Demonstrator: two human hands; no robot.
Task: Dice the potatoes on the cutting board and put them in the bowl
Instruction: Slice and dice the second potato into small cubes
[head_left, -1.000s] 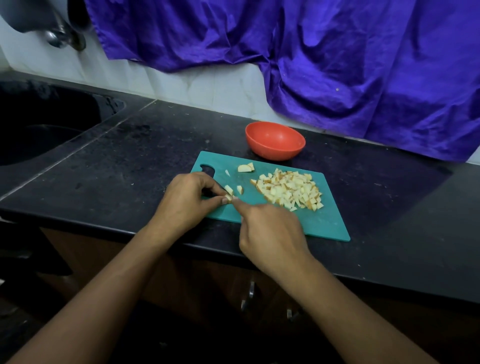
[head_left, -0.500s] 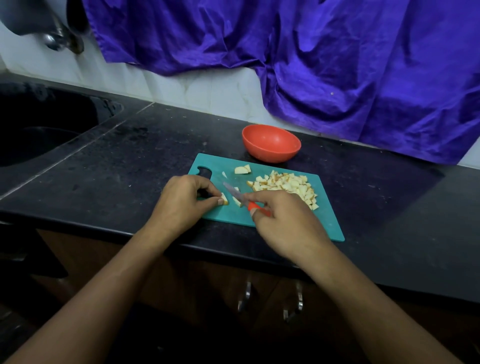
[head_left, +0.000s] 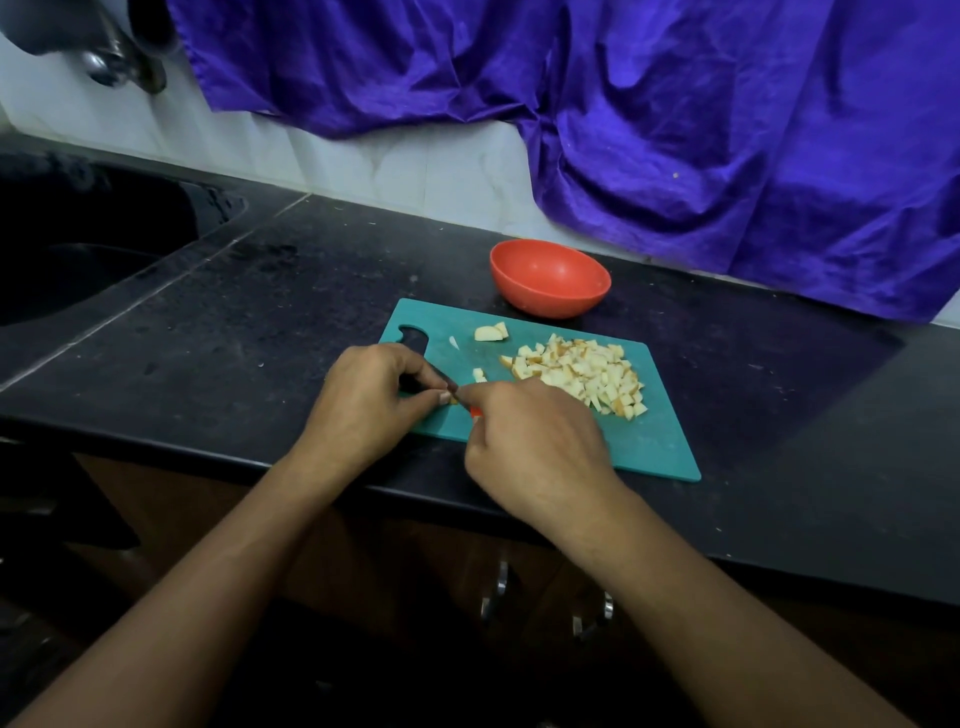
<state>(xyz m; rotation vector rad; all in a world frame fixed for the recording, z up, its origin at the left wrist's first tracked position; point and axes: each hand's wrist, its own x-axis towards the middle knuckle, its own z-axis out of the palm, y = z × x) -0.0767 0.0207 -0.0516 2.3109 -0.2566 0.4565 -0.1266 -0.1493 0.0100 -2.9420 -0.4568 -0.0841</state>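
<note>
Well, the left hand (head_left: 374, 400) pinches a small potato piece (head_left: 453, 399) steady on the board (head_left: 649, 447) — so the right hand (head_left: 535, 447), wrapped round the knife (head_left: 475, 412), can cut it.

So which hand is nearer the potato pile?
Right. The right hand is just in front of the pile, at its near-left edge; the left hand is farther left, at the handle end of the board.
</note>
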